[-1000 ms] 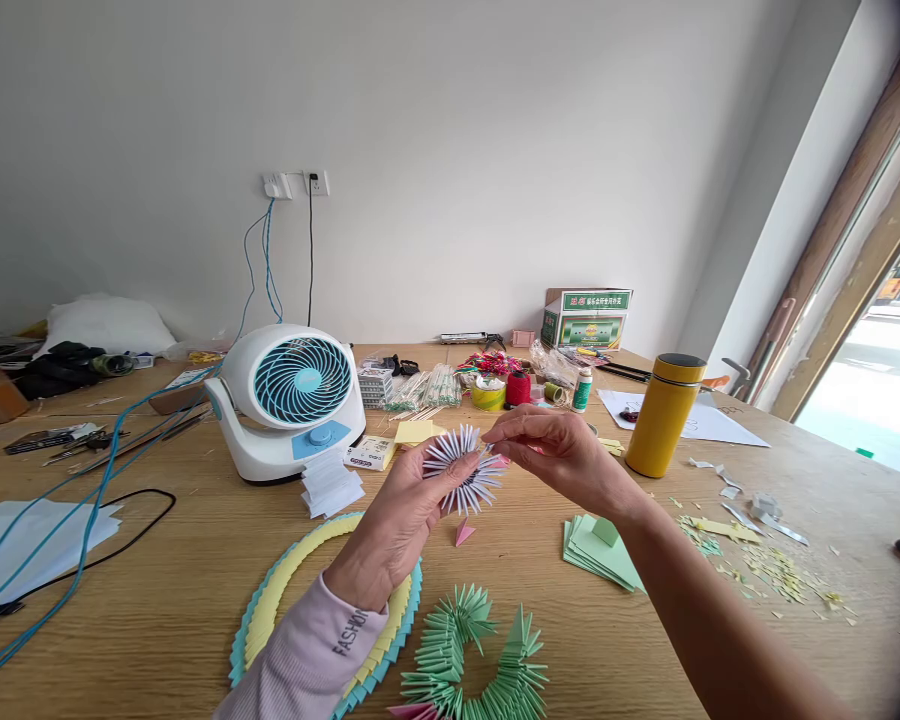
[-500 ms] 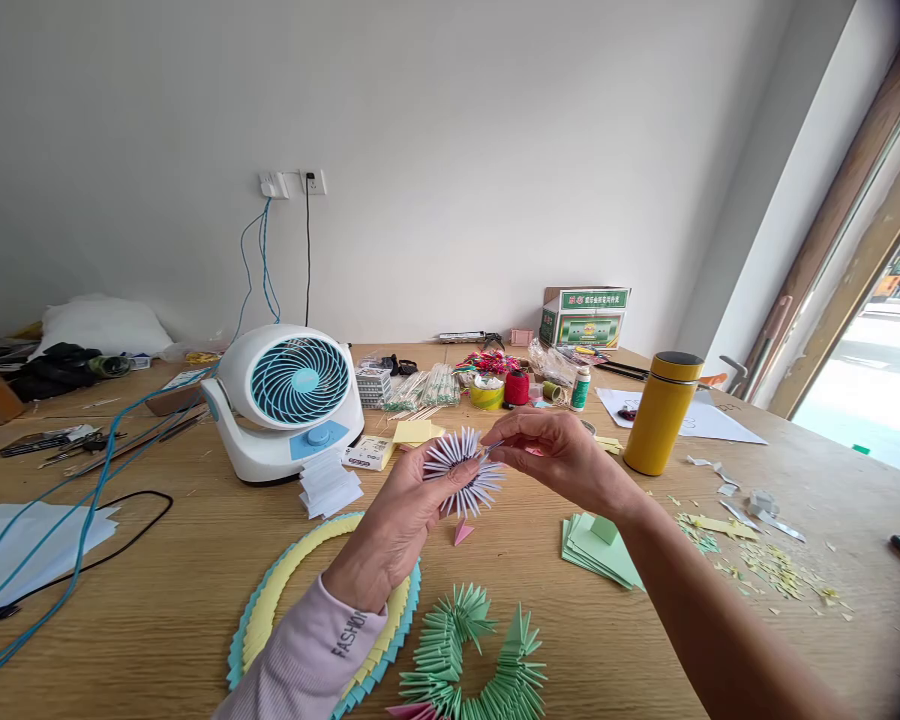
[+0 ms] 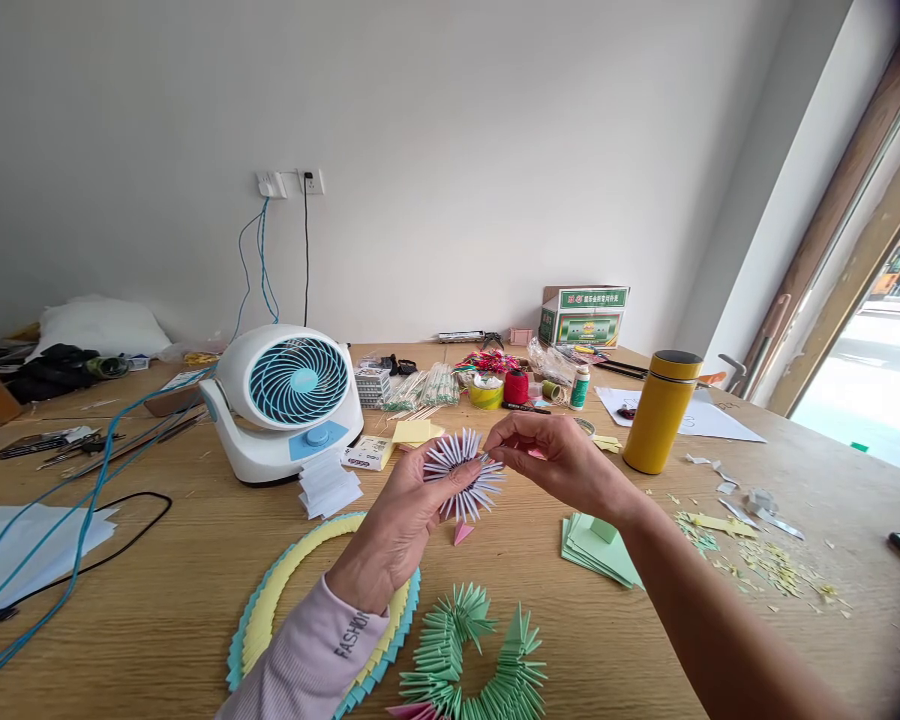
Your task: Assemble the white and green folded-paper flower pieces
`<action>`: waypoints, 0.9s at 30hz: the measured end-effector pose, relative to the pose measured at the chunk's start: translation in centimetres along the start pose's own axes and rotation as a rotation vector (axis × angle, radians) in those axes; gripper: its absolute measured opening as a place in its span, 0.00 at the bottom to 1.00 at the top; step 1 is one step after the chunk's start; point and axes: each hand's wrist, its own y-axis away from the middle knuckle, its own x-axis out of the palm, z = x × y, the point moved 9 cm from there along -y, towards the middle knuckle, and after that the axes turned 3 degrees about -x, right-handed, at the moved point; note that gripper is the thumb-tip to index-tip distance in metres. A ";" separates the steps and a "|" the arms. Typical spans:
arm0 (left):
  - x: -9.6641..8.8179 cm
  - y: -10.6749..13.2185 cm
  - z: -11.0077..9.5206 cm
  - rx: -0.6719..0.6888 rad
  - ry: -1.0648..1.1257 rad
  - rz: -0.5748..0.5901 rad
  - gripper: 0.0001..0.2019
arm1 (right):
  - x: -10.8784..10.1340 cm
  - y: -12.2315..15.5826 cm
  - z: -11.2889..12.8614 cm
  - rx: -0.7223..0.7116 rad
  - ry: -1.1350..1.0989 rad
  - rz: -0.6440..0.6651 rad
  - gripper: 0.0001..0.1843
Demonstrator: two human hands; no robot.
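Observation:
My left hand (image 3: 401, 520) holds a spiky round piece of folded lavender paper (image 3: 461, 475) above the wooden table (image 3: 172, 590), fingers wrapped round its lower edge. My right hand (image 3: 562, 455) pinches the piece's right rim between thumb and forefinger; whether a separate paper unit is in that pinch I cannot make out. A single pink folded unit (image 3: 462, 531) lies on the table just below. A curved chain of green folded units (image 3: 469, 655) lies near the front edge, and a ring of yellow and blue units (image 3: 270, 600) lies under my left forearm.
A white and blue desk fan (image 3: 289, 400) stands left of my hands, a stack of white papers (image 3: 328, 487) before it. A yellow flask (image 3: 661, 412) stands to the right, green paper sheets (image 3: 596, 545) nearer me. Blue cables (image 3: 82, 510), paper scraps and craft supplies lie around.
My right hand's fingers have shifted slightly left along the rim of the lavender piece. The view has drifted a little; the left hand's grip is unchanged.

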 end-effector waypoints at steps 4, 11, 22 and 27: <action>0.1 0.0 0.1 -0.007 -0.008 0.009 0.22 | 0.0 0.0 0.0 0.004 0.009 -0.002 0.07; 0.2 0.1 -0.2 0.027 -0.021 -0.008 0.16 | 0.0 0.0 0.0 0.004 -0.035 -0.019 0.06; -0.3 0.1 -0.2 0.023 -0.049 -0.057 0.19 | -0.3 0.0 -0.1 -0.024 -0.151 -0.023 0.07; -0.8 0.1 -0.4 0.034 -0.020 -0.129 0.17 | -0.3 0.0 -0.1 -0.015 -0.162 -0.019 0.08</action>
